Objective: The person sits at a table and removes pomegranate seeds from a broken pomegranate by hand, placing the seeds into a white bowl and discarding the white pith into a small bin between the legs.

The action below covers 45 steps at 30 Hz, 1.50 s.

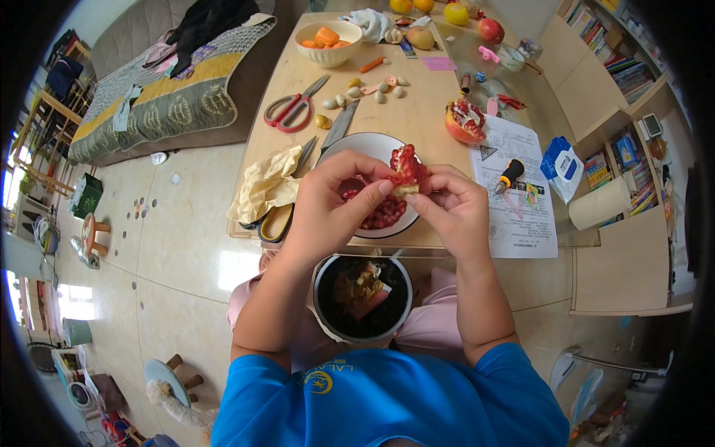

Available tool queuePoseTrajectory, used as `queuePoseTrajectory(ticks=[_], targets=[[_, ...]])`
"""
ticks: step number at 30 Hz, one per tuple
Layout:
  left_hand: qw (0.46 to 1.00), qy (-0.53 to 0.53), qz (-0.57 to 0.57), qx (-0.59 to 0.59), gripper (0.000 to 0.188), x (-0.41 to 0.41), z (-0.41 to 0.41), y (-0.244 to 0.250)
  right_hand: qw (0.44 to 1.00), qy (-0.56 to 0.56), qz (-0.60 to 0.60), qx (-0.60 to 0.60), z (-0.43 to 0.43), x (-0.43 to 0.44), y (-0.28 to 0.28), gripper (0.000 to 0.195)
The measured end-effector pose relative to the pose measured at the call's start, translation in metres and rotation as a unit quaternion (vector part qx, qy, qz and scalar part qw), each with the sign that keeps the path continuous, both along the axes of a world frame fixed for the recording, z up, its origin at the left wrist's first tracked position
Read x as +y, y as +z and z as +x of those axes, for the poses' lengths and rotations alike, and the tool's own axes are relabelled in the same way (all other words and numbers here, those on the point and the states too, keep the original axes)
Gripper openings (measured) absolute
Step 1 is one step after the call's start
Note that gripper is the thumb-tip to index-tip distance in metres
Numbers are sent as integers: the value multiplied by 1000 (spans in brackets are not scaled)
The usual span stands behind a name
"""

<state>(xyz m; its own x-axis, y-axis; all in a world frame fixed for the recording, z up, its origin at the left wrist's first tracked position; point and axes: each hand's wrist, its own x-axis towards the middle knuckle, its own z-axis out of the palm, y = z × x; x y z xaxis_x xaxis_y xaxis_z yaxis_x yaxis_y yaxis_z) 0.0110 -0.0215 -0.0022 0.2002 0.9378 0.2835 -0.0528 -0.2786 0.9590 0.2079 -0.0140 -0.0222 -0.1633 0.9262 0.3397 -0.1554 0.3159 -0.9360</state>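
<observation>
A piece of pomegranate [406, 166] full of red seeds is held between my two hands, above a white bowl with a dark rim [385, 139]. My left hand [346, 193] grips its left side with thumb and fingers. On the other side, my right hand [449, 198] pinches the pale rind at the bottom. Loose pomegranate seeds [385, 215] lie in the bowl, partly hidden by my hands. A larger opened pomegranate [465, 121] rests on the table beyond my right hand. Below the table edge, between my knees, stands a waste bin [406, 307] with scraps inside.
Left of the bowl are a knife [342, 125], red-handled scissors [290, 109], black-and-yellow scissors [273, 223] and crumpled paper [265, 184]. A bowl of carrot pieces [329, 55] stands farther back. Printed sheets [516, 223] with a yellow-black screwdriver [510, 175] lie at right.
</observation>
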Motion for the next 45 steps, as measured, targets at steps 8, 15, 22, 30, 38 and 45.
queuePoseTrajectory(ticks=[8,15,22,30,38,45], targets=[[992,102,67,22,13,0,14,-7,999,-30,5,14,-5,-1,-1,9],[964,174,181,83,14,3,22,-11,999,-40,5,30,-8,-3,-3,9],[962,191,182,77,16,1,25,-10,998,-44,6,45,-11,-4,-4,9],[977,126,150,87,17,1,11,-4,999,-32,11,26,-6,-4,-2,8],[996,-9,-53,-73,14,-1,3,3,999,8,-12,44,-5,-3,-1,8],[989,-62,-92,-93,15,3,-6,4,999,7,-7,48,-4,-1,-3,8]])
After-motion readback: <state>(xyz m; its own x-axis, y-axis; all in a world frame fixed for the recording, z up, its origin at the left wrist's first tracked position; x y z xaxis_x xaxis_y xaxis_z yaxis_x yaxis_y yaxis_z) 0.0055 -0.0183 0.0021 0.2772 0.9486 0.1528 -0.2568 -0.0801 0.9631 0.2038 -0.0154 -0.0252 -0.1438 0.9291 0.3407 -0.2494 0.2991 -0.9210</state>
